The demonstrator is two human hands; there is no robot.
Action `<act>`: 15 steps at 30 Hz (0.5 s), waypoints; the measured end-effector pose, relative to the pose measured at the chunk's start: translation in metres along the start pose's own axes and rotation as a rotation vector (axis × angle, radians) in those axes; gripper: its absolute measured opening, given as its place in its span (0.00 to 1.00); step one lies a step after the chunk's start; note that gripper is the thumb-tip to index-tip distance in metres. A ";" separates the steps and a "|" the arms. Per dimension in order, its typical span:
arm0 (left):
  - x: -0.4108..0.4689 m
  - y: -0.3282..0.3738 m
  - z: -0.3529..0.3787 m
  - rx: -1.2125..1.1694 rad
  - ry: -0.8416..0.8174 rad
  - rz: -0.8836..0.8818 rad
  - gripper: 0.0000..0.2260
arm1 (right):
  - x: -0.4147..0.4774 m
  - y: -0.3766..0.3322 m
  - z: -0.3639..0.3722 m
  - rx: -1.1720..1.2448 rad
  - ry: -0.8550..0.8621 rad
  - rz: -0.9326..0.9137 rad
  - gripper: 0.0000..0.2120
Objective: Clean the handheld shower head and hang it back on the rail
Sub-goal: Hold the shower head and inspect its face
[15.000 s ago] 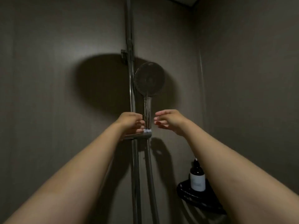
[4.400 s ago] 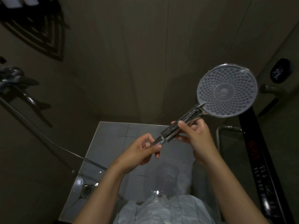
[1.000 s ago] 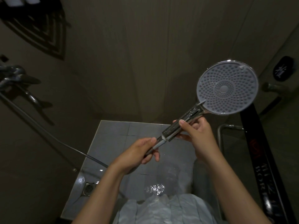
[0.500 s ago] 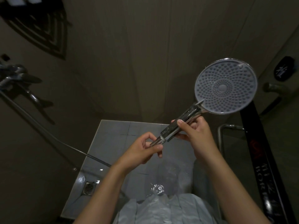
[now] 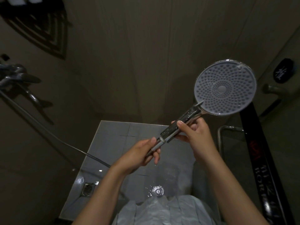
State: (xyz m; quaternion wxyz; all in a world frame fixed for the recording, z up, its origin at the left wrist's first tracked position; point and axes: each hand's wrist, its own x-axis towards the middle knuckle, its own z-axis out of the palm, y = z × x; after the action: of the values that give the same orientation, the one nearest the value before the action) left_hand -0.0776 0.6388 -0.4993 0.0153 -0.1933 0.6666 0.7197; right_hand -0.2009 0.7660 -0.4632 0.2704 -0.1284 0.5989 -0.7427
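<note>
I hold the shower head [image 5: 225,87] out at two o'clock from the middle of my view, spray face turned up toward me. It is off the rail, which is not in sight from here. My right hand [image 5: 196,137], at three o'clock, grips the chrome handle [image 5: 178,125] with the thumb on top and the fingers curled beneath. My left hand [image 5: 138,156], at about six o'clock and just below the right, is closed round the hose [image 5: 48,132] where it joins the handle.

The main risk I see is a slip. The chrome looks wet, and a drop is falling from my left hand to a splash [image 5: 157,190] on the floor tiles [image 5: 113,143] at six o'clock. If either hold loosens, the heavy head could swing down and strike the tiles.

The hose runs away toward the mixer tap [image 5: 17,77] at nine o'clock. Pulling the head further right could draw it taut and jerk the handle from my fingers.

If my left hand twists hard at the joint, the connector may loosen and leak later.

Neither hand touches the spray face, so the nozzles could go unwiped.
</note>
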 end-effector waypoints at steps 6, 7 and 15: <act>-0.001 -0.004 -0.004 -0.057 0.001 -0.007 0.12 | -0.001 0.004 0.001 -0.008 -0.015 0.002 0.07; -0.002 -0.005 -0.005 -0.065 0.003 -0.005 0.10 | -0.001 0.004 0.001 -0.007 -0.017 0.001 0.07; 0.002 -0.007 -0.004 -0.124 0.011 0.038 0.10 | 0.001 0.002 0.000 -0.002 -0.006 0.004 0.07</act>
State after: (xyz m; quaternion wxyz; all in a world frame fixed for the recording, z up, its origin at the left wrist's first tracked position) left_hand -0.0765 0.6352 -0.5063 -0.0140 -0.1850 0.6245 0.7587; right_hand -0.2012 0.7648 -0.4656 0.2735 -0.1297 0.5992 -0.7412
